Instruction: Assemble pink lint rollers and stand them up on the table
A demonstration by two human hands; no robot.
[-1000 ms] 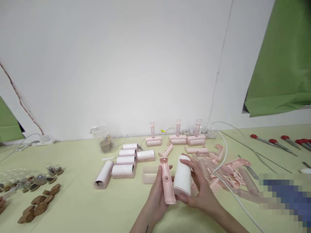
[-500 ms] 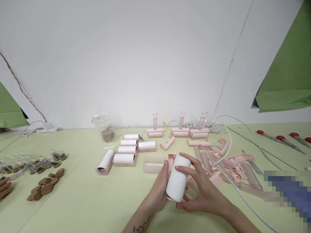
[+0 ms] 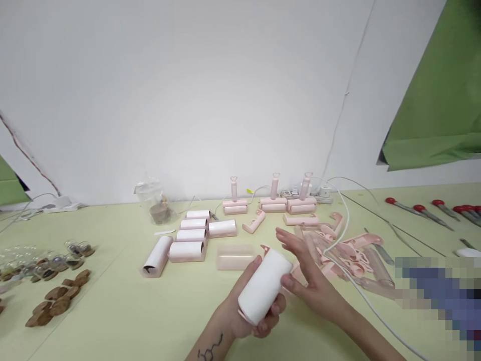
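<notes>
My left hand (image 3: 246,311) grips a white lint roll (image 3: 265,286) seated on a pink handle frame, whose tip (image 3: 264,248) shows behind the roll. The roll is tilted, its far end up and to the right. My right hand (image 3: 310,278) is flat and open, fingers stretched, its thumb touching the roll's right side. Both hands hover over the pale green table (image 3: 150,321). Just behind the roll lies a translucent pink cover (image 3: 235,256).
Several white rolls (image 3: 188,240) lie in a row at centre left. Three assembled pink rollers (image 3: 272,200) stand at the back. A heap of pink handles and covers (image 3: 349,255) lies right, crossed by a white cable (image 3: 361,296). Red-handled tools (image 3: 432,213) lie far right, corks and small jars (image 3: 56,281) left.
The white roll went onto the pink handle frame. My left hand now holds the assembly alone, tilted further right. My right hand let go of the roll and opened flat beside it.
</notes>
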